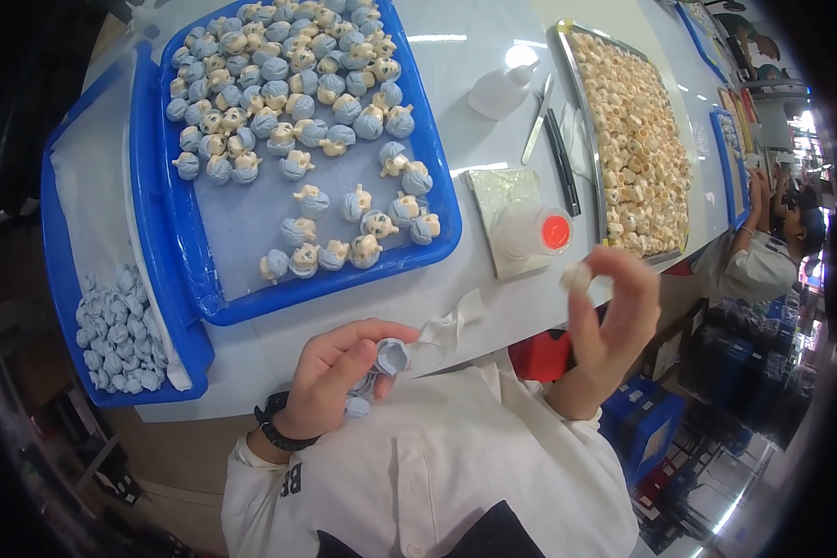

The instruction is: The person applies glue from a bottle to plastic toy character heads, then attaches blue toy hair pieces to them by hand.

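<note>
My left hand (330,372) is curled at the near table edge, gripping a hollow blue-grey doll hair piece (392,356) between thumb and fingers. Its open side faces up, and more blue-grey pieces show under the palm. Raised to the right, my right hand (618,316) pinches a small cream doll-head part (577,277) between thumb and forefinger. Ahead of my left hand is a blue tray (448,219) of joined doll heads with blue-grey hair. A metal tray holds many loose cream head parts (637,139) beyond my right hand.
Another blue tray (56,214) at far left holds loose blue-grey hair pieces (121,335). Between the trays are a white bottle (502,91), tweezers (538,121), a black pen-like tool (562,163) and a red-topped cup (530,230). Crumpled tissue (451,323) lies near my left hand. Another person (763,260) sits at right.
</note>
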The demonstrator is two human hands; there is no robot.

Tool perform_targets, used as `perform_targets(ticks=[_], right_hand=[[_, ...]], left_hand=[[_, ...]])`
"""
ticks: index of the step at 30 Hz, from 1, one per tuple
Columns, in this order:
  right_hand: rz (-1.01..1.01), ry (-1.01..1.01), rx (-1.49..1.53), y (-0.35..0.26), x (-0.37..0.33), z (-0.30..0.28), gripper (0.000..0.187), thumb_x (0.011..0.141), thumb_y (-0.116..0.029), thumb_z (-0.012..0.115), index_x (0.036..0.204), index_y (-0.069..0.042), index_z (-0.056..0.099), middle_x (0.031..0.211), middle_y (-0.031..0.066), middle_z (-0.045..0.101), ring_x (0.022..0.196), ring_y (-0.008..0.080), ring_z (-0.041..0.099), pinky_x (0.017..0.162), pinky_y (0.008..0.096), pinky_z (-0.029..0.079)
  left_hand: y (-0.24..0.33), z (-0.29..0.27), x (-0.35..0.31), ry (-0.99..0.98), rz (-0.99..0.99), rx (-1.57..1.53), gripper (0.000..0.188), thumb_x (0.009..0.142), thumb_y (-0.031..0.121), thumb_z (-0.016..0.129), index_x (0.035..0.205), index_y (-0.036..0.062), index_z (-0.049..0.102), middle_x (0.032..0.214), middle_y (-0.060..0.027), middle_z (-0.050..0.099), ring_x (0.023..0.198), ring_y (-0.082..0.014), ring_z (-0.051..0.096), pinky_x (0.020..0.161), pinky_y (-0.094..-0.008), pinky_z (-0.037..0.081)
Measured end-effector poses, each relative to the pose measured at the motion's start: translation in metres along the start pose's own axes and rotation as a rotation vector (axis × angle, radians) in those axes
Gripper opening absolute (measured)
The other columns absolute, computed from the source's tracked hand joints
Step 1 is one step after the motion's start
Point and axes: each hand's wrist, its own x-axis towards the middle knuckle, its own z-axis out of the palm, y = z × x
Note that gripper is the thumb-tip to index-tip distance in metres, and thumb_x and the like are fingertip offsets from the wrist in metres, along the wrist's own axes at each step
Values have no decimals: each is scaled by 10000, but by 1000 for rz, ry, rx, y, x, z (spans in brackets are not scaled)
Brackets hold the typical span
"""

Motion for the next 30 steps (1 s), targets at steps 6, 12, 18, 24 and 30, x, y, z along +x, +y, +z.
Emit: perform_targets(ticks=[6,12,18,24,30], right_hand=[[-106,-131,-267,19,20,-8,241,678,45,676,905,25,598,730,86,569,611,151,522,571,236,427],[-75,-222,-318,20,22,-2,248,683,2,724,908,7,622,728,79,576,598,162,523,551,254,441],[-67,-219,-318,20,22,-6,229,675,-10,737,879,11,634,767,84,589,611,165,533,545,247,445],[-46,-153,-243,24,13,-5,243,668,5,740,891,5,645,772,87,590,625,144,536,553,238,438],[-55,-75,-154,34,1,-2,259,665,30,732,904,11,633,775,92,596,632,138,541,566,229,435]], left_hand=[[-6,1,1,64,63,-118,268,954,224,421,1092,8,500,808,-47,541,656,-91,502,592,-215,402],[-9,-2,4,201,94,-173,300,964,310,386,1010,31,487,773,-67,523,609,-124,489,534,-245,387],[-9,-2,7,163,5,-423,318,934,288,352,1016,14,490,768,-76,519,637,-141,491,540,-265,385],[-7,-3,2,92,-14,-236,407,877,218,379,1181,-36,473,823,-66,536,679,-114,491,579,-249,385],[-2,5,-1,68,20,-125,403,900,174,460,1242,-39,451,828,-37,535,676,-76,471,586,-207,371]])
